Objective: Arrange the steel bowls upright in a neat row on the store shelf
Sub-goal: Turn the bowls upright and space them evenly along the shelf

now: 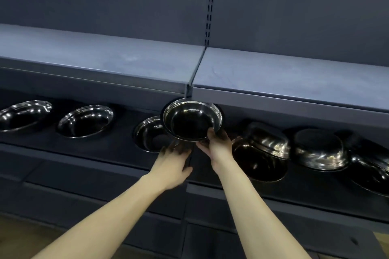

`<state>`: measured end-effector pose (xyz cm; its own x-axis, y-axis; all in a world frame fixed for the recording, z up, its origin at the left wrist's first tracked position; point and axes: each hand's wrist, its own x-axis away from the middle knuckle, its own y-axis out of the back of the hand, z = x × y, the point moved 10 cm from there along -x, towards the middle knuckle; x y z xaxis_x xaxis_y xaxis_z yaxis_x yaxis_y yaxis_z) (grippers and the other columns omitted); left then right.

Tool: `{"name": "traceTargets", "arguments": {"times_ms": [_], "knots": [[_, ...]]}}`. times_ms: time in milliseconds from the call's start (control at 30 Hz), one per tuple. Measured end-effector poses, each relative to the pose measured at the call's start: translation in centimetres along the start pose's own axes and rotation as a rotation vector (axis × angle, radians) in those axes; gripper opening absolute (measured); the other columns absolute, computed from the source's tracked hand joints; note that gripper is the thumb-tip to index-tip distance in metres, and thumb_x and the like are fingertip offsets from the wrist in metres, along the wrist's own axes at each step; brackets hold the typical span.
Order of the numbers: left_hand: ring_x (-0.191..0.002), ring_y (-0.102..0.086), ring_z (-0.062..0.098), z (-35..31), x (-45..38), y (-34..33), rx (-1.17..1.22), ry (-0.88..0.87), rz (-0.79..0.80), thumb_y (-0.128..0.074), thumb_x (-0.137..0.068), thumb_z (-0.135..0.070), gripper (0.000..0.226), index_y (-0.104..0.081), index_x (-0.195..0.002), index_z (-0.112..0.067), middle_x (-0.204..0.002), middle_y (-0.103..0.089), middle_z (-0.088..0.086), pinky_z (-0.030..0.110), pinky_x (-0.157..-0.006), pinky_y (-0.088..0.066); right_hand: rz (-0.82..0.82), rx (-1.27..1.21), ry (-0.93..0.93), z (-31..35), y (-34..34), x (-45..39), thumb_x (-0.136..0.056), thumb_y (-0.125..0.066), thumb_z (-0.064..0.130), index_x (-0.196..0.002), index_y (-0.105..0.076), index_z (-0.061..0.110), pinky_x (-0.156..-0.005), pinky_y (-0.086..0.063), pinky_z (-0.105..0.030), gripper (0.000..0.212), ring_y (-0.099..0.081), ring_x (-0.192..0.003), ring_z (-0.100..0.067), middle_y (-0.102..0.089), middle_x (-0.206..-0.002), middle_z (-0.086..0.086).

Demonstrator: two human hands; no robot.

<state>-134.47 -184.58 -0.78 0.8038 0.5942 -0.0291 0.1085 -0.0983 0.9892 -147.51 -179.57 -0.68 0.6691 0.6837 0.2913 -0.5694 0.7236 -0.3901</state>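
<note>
Right hand [219, 145] pinching tilted steel bowl [192, 120] rim, left hand [174, 157] fingers extended just below

Dark store shelf [105, 153] carries three upright steel bowls [85, 121] left, overturned bowls [319, 149] right

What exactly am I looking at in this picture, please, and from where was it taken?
There is no machine here: these are a person's two bare arms, filmed by one wide-angle camera worn on the head, looking forward and down. In front is a dark store shelf. To the left, three steel bowls stand upright in a row: one, a second and a third. To the right, an overturned bowl and others lie jumbled. The right hand holds a tilted bowl by its lower rim. The left hand reaches under that bowl, its fingertips in shadow, so its grip is unclear.
</note>
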Motion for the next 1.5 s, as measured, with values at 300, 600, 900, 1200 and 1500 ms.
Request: {"name": "traceTargets", "arguments": {"times_ms": [300, 600, 900, 1200, 1500], "knots": [[-0.145, -0.021, 0.028, 9.3, 4.1, 2.1, -0.032, 0.128, -0.056, -0.048, -0.094, -0.048, 0.063, -0.035, -0.149, -0.022, -0.152, -0.035, 0.004, 0.045, -0.121, -0.015, -0.05, 0.006, -0.125, -4.9, -6.0, -0.2, -0.107, -0.047, 0.011, -0.144, -0.05, 0.015, -0.072, -0.065, -0.035, 0.037, -0.07, -0.105, -0.028, -0.064, -0.133, -0.013], [-0.149, -0.014, 0.031, 16.2, 5.1, 3.7, -0.002, 0.221, -0.117, -0.049, -0.094, -0.048, 0.069, -0.029, -0.152, -0.018, -0.152, -0.036, 0.007, 0.046, -0.121, -0.015, -0.179, 0.14, -0.095, -7.8, -7.9, -0.5, -0.105, -0.056, 0.018, -0.137, -0.056, 0.017, -0.082, -0.064, -0.038, 0.032, -0.073, -0.1, -0.027, -0.07, -0.12, -0.009], [-0.148, -0.016, 0.032, 14.9, 3.3, 4.1, 0.077, 0.103, -0.141, -0.05, -0.094, -0.043, 0.068, -0.025, -0.153, -0.02, -0.158, -0.024, 0.008, 0.045, -0.119, -0.015, -0.283, 0.597, -0.006, -8.4, -7.3, -0.9, -0.092, -0.071, 0.027, -0.136, -0.058, 0.013, -0.093, -0.052, -0.035, 0.048, -0.065, -0.115, -0.029, -0.069, -0.125, -0.007], [-0.146, -0.019, 0.034, 7.9, 0.1, 3.0, 0.041, -0.045, -0.063, -0.049, -0.095, -0.044, 0.063, -0.029, -0.151, -0.023, -0.157, -0.026, 0.008, 0.048, -0.119, -0.02, -0.281, 0.456, 0.007, -7.1, -1.3, -1.4, -0.092, -0.07, 0.015, -0.122, -0.058, 0.015, -0.106, -0.052, -0.048, 0.032, -0.066, -0.114, -0.028, -0.068, -0.11, 0.0], [-0.151, -0.003, 0.032, -2.4, -3.9, 0.6, 0.032, -0.12, 0.031, -0.043, -0.098, -0.049, 0.067, -0.018, -0.156, -0.024, -0.164, -0.009, 0.008, 0.049, -0.122, -0.009, -0.383, 0.579, 0.212, 1.0, 7.3, -0.8, -0.099, -0.059, 0.008, -0.116, -0.064, 0.013, -0.09, -0.044, -0.027, 0.018, -0.066, -0.109, -0.025, -0.07, -0.112, -0.005]]}}
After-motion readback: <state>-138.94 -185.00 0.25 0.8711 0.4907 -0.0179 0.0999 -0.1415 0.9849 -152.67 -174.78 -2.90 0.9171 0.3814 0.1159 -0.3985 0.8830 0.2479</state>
